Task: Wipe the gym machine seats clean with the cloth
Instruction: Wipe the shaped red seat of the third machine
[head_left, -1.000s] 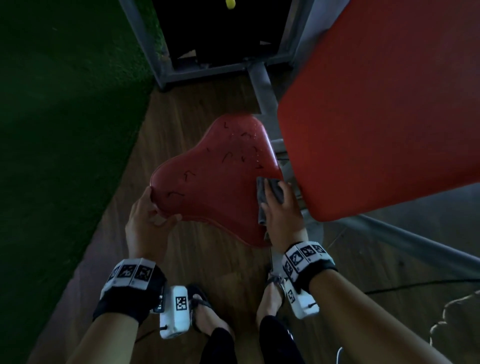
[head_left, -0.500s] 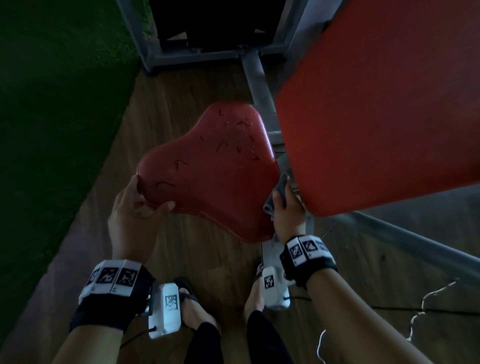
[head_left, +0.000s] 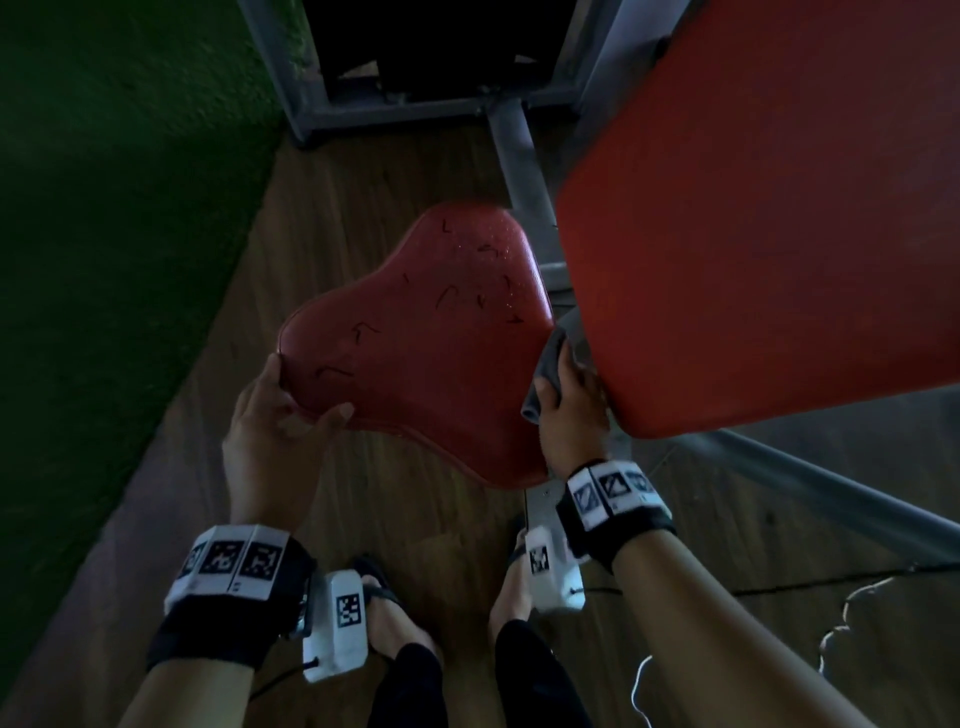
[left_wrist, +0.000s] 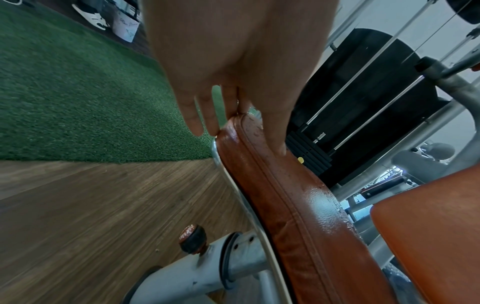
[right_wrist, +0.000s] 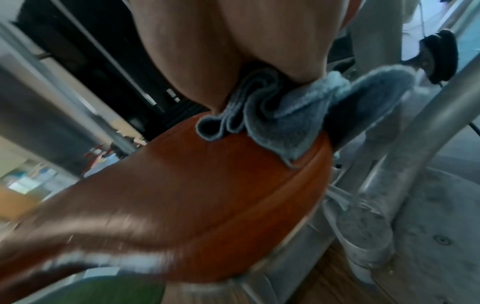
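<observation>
The red-brown seat pad of the gym machine is cracked and wet with droplets. My left hand grips its left corner, thumb on top and fingers along the edge. At the seat's right edge, my right hand holds a bunched grey cloth and presses it on the pad, tucked under the red backrest. The seat's side seam shines with moisture.
Grey metal frame tubes run behind and beside the seat, with a black weight stack beyond. An adjustment knob sticks out under the seat. Green turf lies to the left, wood floor below, my feet close by.
My right hand has slid the cloth off the seat's top to its right edge, under the backrest. The left hand keeps its grip on the corner.
</observation>
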